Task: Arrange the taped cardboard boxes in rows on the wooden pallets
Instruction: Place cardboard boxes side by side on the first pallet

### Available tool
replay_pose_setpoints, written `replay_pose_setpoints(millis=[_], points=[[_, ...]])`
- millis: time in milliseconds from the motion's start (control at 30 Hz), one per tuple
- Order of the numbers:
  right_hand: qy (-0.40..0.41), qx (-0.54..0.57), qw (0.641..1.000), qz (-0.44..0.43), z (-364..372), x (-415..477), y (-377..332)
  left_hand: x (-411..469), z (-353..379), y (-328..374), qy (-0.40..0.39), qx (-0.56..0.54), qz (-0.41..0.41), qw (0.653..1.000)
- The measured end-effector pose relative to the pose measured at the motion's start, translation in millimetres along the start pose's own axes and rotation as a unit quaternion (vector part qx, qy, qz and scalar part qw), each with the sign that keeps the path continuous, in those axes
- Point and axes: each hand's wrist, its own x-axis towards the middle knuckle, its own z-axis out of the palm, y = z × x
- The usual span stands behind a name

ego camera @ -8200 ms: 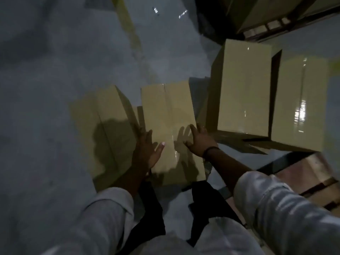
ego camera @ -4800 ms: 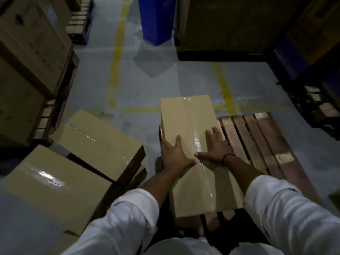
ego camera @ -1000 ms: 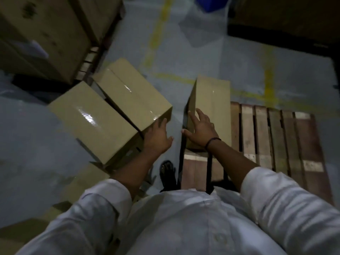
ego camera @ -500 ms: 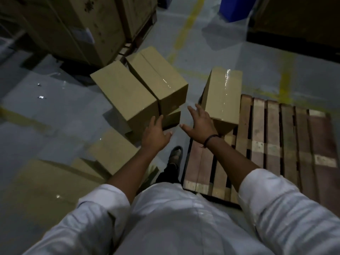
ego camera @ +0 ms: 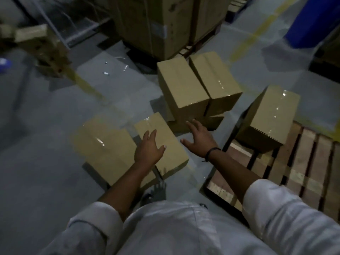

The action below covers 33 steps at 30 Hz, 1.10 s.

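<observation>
My left hand [ego camera: 149, 150] was open, fingers spread, holding nothing. It hung over the nearer floor box [ego camera: 173, 151]; I could not tell if the palm touched it. My right hand [ego camera: 199, 138] was open too, fingers splayed and empty, over bare floor [ego camera: 46, 172] between that box and the stack [ego camera: 198, 85]. A dark wristband [ego camera: 211, 152] sat on my right wrist.

A second floor box [ego camera: 103, 142] lay flat just beside the first, on its left. Beyond my right hand the stack showed two taped boxes side by side on top, with at least one more beneath them, mostly hidden. To the right one taped box [ego camera: 270, 115] sat on the far left corner of the wooden pallet [ego camera: 303, 162]; the slats beside it were bare.

So I counted six taped boxes: two flat on the floor, three in the stack, one on the pallet. There was one pallet near me.

Behind the stack stood large cartons [ego camera: 147, 21]. A yellow line [ego camera: 257, 32] ran across the floor, and something blue [ego camera: 316, 19] stood at the far right.
</observation>
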Motion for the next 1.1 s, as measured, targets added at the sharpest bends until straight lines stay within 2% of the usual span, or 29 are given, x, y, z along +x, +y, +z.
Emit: replay_pose_setpoints(millis=[267, 467, 700, 900, 1100], points=[[-0.101, -0.074, 0.989, -0.082, 91, 40, -141, -30, -34, -176, 0.004, -0.129, -0.145, 0.981], [-0.149, -0.078, 0.982, -0.089, 161, 58, -218, -27, -55, -276, 0.004, -0.112, -0.186, 0.976], [-0.193, -0.121, 0.969, -0.097, 204, 92, -240, 0, -39, -312, 0.024, -0.129, -0.199, 0.971], [-0.184, -0.164, 0.963, -0.106, 246, 158, -230, 45, 1, -325, 0.032, -0.13, -0.255, 0.958], [-0.223, -0.173, 0.946, -0.159, 312, 233, -221, 92, 53, -357, 0.037, -0.164, -0.317, 0.933]])
